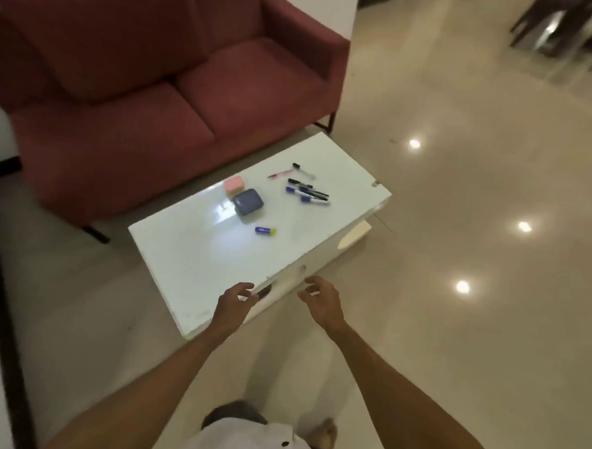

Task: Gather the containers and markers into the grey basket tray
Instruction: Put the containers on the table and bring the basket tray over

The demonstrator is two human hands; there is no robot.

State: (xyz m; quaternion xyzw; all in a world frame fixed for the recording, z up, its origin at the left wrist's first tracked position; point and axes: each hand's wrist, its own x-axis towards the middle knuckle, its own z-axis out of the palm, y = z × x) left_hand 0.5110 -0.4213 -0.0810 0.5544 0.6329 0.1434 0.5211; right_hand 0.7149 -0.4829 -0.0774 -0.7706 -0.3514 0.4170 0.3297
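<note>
Beyond both sets of fingertips, well out of reach, the task's things lie on the white table (196, 270). Left hand (234, 301) hovers over the near edge, fingers apart and empty. Farther off sit the pink container (234, 184), touching the grey-blue container (247, 202), then a glue stick (266, 230) and the markers (308, 192), which could roll if swept carelessly. Right hand (323, 299) is likewise spread, holding nothing. No grey basket tray shows, the chief snag; nothing blocks the reach.
</note>
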